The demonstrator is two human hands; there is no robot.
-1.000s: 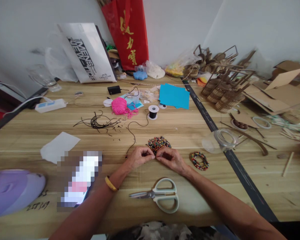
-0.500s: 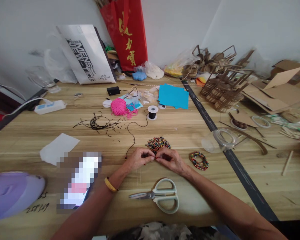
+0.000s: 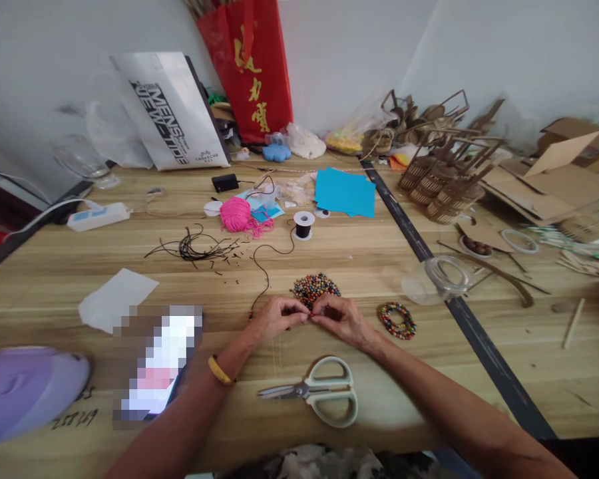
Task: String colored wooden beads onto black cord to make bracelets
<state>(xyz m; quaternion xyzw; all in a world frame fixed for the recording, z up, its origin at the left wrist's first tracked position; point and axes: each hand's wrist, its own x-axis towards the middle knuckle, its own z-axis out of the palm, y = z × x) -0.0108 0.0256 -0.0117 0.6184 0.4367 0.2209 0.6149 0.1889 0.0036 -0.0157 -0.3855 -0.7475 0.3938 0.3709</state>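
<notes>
My left hand is closed in a pinch just in front of the pile of small multicoloured beads. Black cord runs from a white-rimmed spool down to this hand and passes under it; the fingertips grip its end. Touching those fingertips is my right hand, pinched on a tiny reddish bead, mostly hidden by the fingers. A coiled string of beads lies to the right of my right hand. Nearer my body rest scissors with pale handles, blades pointing left.
Left of my arms are a phone, white paper and a purple object. Cut black cords, pink yarn and blue sheets lie farther back. A clear tape roll and small woven baskets stand right.
Both hands keep nearly the same pinched pose, fingertips together. The camera view has shifted very slightly; the things on the table stay in place.
</notes>
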